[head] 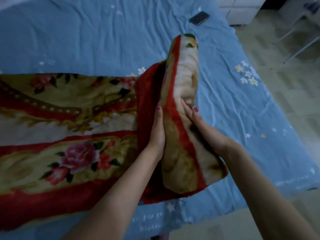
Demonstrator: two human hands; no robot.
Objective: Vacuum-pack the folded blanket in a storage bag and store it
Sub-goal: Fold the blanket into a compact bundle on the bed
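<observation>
Blanket: a thick floral blanket (69, 122) in red, cream and gold lies on the bed, its flat part spread over the left half of the view, with a pink rose printed near the front.
Rolled end: the right end of the blanket is bunched into a thick roll (181, 104) that runs from the near edge of the bed toward the far side, raised above the flat part.
Left hand: the left hand (156, 130) lies flat against the left side of the roll, fingers straight and pointing away, palm pressing the fabric.
Right hand: the right hand (202, 125) presses on the right side of the roll, fingers straight and laid on the fabric; the thumb is hidden.
Hands together: the two hands squeeze the roll between them, neither curled round it.
Bed: a blue sheet (86, 37) with small flower prints covers the bed, creased in many places.
Phone: a dark phone (199, 17) lies on the sheet at the far right, well apart from the blanket.
Floor: pale tiled floor (294, 94) shows to the right of the bed.
</observation>
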